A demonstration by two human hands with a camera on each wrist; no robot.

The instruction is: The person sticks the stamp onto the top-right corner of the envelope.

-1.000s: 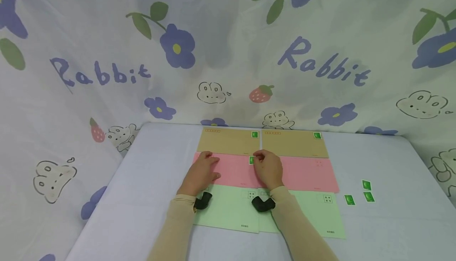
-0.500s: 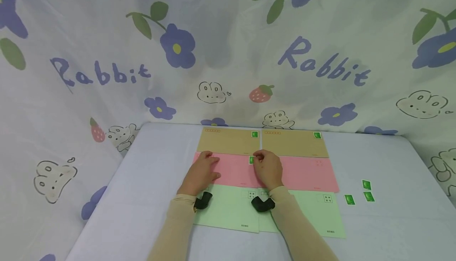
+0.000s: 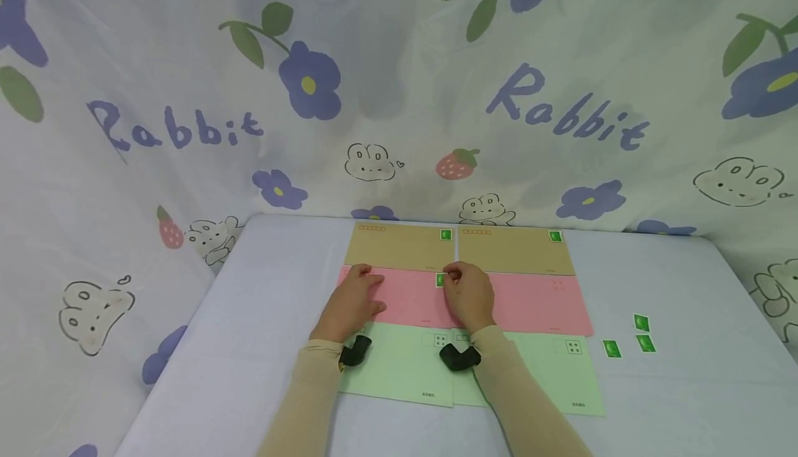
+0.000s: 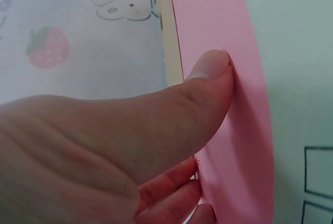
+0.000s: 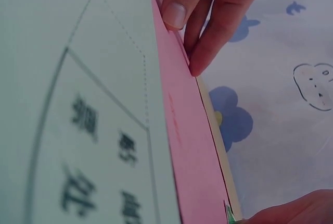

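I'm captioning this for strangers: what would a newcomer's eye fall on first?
Probably the backdrop behind the table, with its big purple "Rabbit" lettering. Next, rows of brown, pink and green envelopes on the table. The left hand rests on the left pink one; the right hand is at a green stamp in its top right corner.

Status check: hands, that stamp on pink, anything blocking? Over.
Left hand on left pink envelope. Right hand at stamp on that envelope's top right corner, pinch or press unclear. Right hand partly hides stamp; nothing else seen blocking.
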